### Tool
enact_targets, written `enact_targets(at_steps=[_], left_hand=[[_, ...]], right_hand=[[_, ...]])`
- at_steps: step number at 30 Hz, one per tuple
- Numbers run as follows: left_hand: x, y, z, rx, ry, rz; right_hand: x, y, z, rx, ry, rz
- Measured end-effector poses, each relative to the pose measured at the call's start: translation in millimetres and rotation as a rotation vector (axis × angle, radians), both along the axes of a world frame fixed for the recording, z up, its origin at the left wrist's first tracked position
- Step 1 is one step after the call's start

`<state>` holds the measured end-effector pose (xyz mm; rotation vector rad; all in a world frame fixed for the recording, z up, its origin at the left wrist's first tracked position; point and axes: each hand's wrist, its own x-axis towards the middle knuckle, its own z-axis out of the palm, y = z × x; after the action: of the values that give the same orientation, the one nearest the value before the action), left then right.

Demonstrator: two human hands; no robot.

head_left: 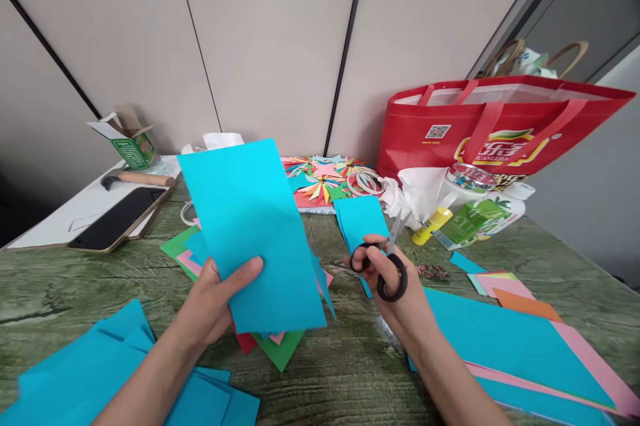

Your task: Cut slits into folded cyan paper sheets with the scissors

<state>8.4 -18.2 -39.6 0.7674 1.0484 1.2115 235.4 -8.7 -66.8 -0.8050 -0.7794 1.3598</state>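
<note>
A rectangular sheet of blue paper point(250, 219) is raised above the table, gripped at its lower left edge by my left hand point(223, 296) with the thumb lying on its face. Whether several sheets are stacked there I cannot tell. My right hand point(395, 279) has its fingers through the black handles of a pair of scissors point(395, 233), whose blades point up and away from the sheet. Under the held paper, green, pink, red and blue pieces point(283, 349) lie in a pile. Behind the scissors rests a smaller stack of blue paper point(357, 216).
Blue sheets point(75, 373) spread at front left; larger blue and pink sheets point(510, 346) lie at right. At the back are a red bag point(450, 119), colourful paper stars point(325, 176), tape rolls point(365, 183), a yellow glue stick point(433, 226), a phone point(120, 216) and a hammer point(140, 178).
</note>
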Motion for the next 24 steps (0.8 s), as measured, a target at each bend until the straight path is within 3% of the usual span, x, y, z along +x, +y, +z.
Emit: enact_targets(at_steps=[2, 6, 14, 24], left_hand=[[-3, -4, -2.5, -0.046, -0.015, -0.098], [-4, -6, -0.4, -0.068, -0.018, -0.18], [-5, 6, 9.8, -0.085, 0.046, -0.177], [-4, 12, 10.5, -0.12, 0.142, -0.126]], right_hand=[[-3, 2, -2.6, -0.06, -0.06, -0.047], [-4, 1, -5.8, -0.18, -0.094, 0.13], [2, 2, -4.1, -0.06, -0.372, -0.141], [3, 2, -2.5, -0.121, -0.355, -0.17]])
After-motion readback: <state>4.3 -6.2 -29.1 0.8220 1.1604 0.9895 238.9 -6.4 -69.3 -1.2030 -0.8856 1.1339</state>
